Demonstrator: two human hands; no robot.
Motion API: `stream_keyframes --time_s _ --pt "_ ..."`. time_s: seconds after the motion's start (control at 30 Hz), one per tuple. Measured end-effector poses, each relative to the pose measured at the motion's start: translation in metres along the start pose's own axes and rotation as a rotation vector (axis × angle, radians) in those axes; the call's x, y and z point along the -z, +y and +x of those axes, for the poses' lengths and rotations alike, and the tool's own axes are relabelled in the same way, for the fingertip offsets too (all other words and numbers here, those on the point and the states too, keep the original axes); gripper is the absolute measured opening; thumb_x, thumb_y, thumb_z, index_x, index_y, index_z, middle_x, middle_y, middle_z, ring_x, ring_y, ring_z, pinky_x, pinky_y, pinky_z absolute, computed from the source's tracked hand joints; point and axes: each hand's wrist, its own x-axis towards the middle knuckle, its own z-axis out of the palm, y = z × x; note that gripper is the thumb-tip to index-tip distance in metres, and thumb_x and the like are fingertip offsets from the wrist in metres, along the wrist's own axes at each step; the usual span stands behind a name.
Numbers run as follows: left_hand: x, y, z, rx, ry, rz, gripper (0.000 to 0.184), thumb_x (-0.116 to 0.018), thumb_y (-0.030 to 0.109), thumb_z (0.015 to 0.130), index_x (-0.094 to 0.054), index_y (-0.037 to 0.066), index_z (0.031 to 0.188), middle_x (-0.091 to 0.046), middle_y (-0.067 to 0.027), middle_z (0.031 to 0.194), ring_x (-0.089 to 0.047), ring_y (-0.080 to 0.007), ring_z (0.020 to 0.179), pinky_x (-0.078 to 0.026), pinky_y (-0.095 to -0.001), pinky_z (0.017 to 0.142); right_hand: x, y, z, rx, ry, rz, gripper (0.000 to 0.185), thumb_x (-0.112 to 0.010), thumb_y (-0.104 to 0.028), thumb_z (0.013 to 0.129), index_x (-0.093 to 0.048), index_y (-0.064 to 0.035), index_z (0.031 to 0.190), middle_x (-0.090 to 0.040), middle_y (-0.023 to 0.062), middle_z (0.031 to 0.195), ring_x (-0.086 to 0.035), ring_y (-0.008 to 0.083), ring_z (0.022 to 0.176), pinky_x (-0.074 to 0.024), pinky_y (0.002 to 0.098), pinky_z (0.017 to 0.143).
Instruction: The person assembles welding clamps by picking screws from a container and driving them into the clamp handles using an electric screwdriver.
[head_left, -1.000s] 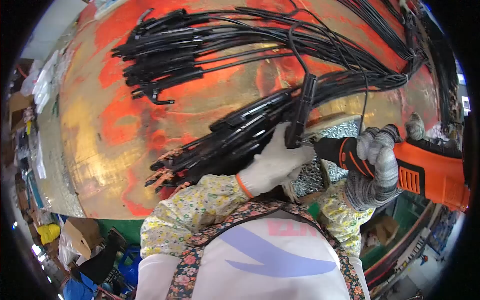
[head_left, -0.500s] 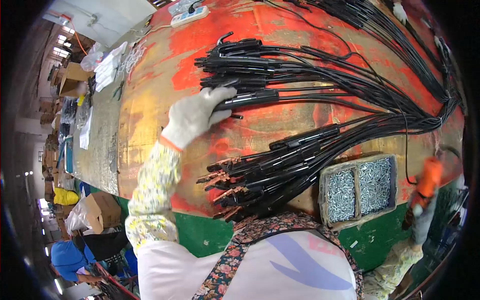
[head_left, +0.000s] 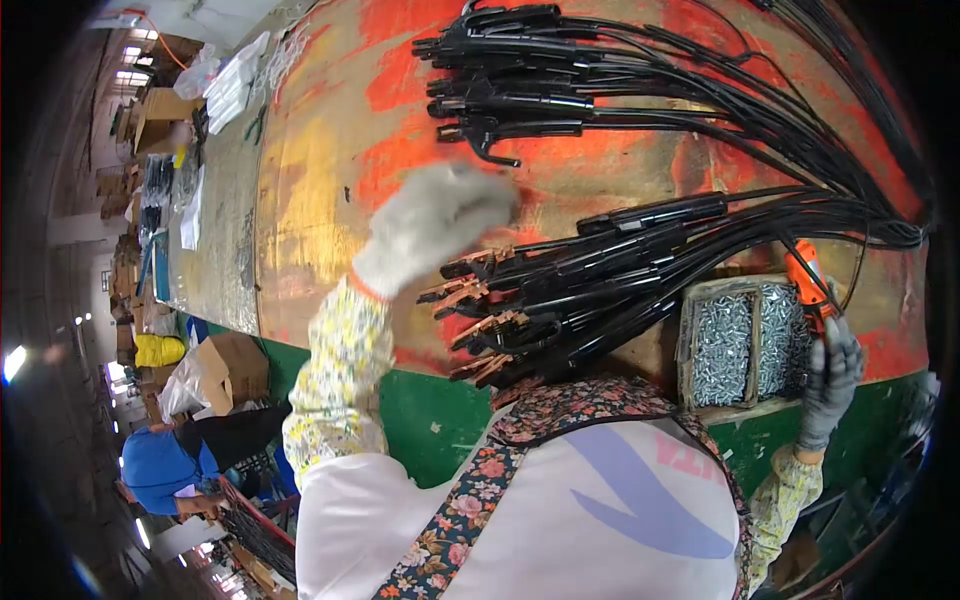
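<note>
My left hand (head_left: 440,220), in a pale glove, is above the bench between two bundles of black welding electrode holders. Motion blurs its fingers, and I see nothing held in them. Above it lies the far bundle (head_left: 520,100), with a curved lever sticking out. Copper-coloured jaws (head_left: 485,315) mark the near bundle (head_left: 620,270), just right of my left hand. At the right, my right hand (head_left: 833,385), in a grey glove, is closed around the lower end of an orange power screwdriver (head_left: 806,278). That tool overlaps the edge of a box of screws (head_left: 686,345).
Black cables (head_left: 800,180) run from both bundles to the bench's right side. Pliers (head_left: 258,125) and white packets (head_left: 232,85) lie at the left. A person in blue (head_left: 160,470) bends over beyond a cardboard box (head_left: 232,370) at the lower left.
My left hand has let go of the electrode holder, which now lies with the far bundle. My right hand has brought the orange screwdriver left to the screw box. The view has shifted.
</note>
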Motion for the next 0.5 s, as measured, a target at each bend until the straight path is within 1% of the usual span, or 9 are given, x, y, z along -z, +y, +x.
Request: stream_keyframes --time_s 0.03,0.1,0.17,0.2,0.23,0.3,0.37,0.43,0.5 --pt "-0.002 0.008 -0.016 0.014 -0.126 0.002 0.023 -0.064 0.019 0.084 -0.069 0.017 0.106 -0.067 -0.0095 0.088 -0.064 -0.0258 0.081 -0.052 -0.0345 0.074 0.002 -0.001 -0.006 -0.009 0.035 0.02 0.036 -0.056 -0.008 0.092 -0.057 -0.0073 0.127 -0.059 0.0102 0.125 -0.055 0.026 0.116 -0.038 0.0374 0.102" --pt "0.0 0.03 -0.039 0.038 -0.328 0.143 0.021 -0.064 0.022 0.084 -0.068 0.018 0.104 -0.064 -0.0064 0.072 -0.063 -0.0259 0.068 -0.05 -0.0364 0.061 0.003 -0.011 -0.008 -0.061 0.094 0.186 0.033 -0.055 -0.008 0.094 -0.056 -0.0046 0.127 -0.06 0.0089 0.124 -0.055 0.0235 0.116 -0.0368 0.0369 0.103" --pt "-0.02 0.044 -0.067 0.101 -0.32 0.367 0.022 -0.063 0.023 0.084 -0.066 0.02 0.106 -0.062 -0.004 0.069 -0.062 -0.0251 0.064 -0.048 -0.0373 0.055 0.006 -0.031 -0.001 -0.103 0.137 0.364 0.033 -0.054 -0.008 0.094 -0.056 -0.0034 0.127 -0.059 0.0087 0.125 -0.054 0.0222 0.116 -0.037 0.0364 0.103" --pt "-0.029 0.049 -0.076 0.129 -0.314 0.48 0.023 -0.062 0.023 0.085 -0.065 0.022 0.108 -0.061 -0.0027 0.067 -0.062 -0.0247 0.062 -0.047 -0.0377 0.052 0.003 -0.052 0.007 -0.219 0.163 0.577 0.03 -0.055 -0.007 0.093 -0.058 -0.0027 0.123 -0.059 0.0116 0.123 -0.054 0.0226 0.115 -0.0379 0.0361 0.102" --pt "-0.034 0.055 -0.081 0.153 -0.317 0.552 0.025 -0.061 0.023 0.085 -0.063 0.023 0.11 -0.061 -0.0026 0.066 -0.062 -0.0245 0.061 -0.046 -0.0379 0.05 -0.002 -0.064 0.012 -0.276 0.164 0.709 0.031 -0.057 -0.009 0.093 -0.058 -0.002 0.123 -0.059 0.0115 0.124 -0.054 0.0226 0.114 -0.0382 0.0368 0.102" --pt "-0.041 0.062 -0.089 0.205 -0.322 0.697 0.03 -0.06 0.022 0.085 -0.06 0.025 0.115 -0.059 -0.0023 0.064 -0.062 -0.024 0.059 -0.045 -0.0382 0.046 -0.004 -0.094 0.031 -0.256 0.018 0.748 0.032 -0.06 -0.012 0.092 -0.058 -0.0017 0.122 -0.058 0.0112 0.125 -0.055 0.0229 0.113 -0.039 0.0366 0.101" --pt "-0.045 0.056 -0.094 0.223 -0.369 0.735 0.035 -0.057 0.019 0.085 -0.059 0.026 0.119 -0.06 -0.0022 0.065 -0.063 -0.0221 0.06 -0.044 -0.0365 0.045 -0.011 -0.114 0.051 -0.018 -0.091 0.682 0.039 -0.061 -0.014 0.091 -0.055 -0.0021 0.127 -0.057 0.0119 0.126 -0.056 0.0229 0.112 -0.0412 0.0353 0.1" --pt "-0.045 0.054 -0.095 0.242 -0.406 0.772 0.039 -0.056 0.014 0.084 -0.059 0.026 0.121 -0.06 -0.0004 0.066 -0.064 -0.0195 0.06 -0.044 -0.0346 0.043 -0.018 -0.144 0.069 -0.187 -0.262 1.086 0.051 -0.061 -0.017 0.091 -0.045 -0.0043 0.137 -0.054 0.0136 0.128 -0.056 0.0233 0.111 -0.0445 0.0344 0.096" --pt "-0.049 0.049 -0.095 0.176 -0.404 0.805 0.032 -0.057 0.015 0.083 -0.062 0.023 0.114 -0.06 0.0 0.065 -0.064 -0.0194 0.06 -0.043 -0.0348 0.042 -0.023 -0.165 0.087 -0.399 -0.489 1.495 0.063 -0.062 -0.021 0.091 -0.032 -0.0061 0.145 -0.05 0.015 0.131 -0.056 0.0238 0.111 -0.048 0.0339 0.092"
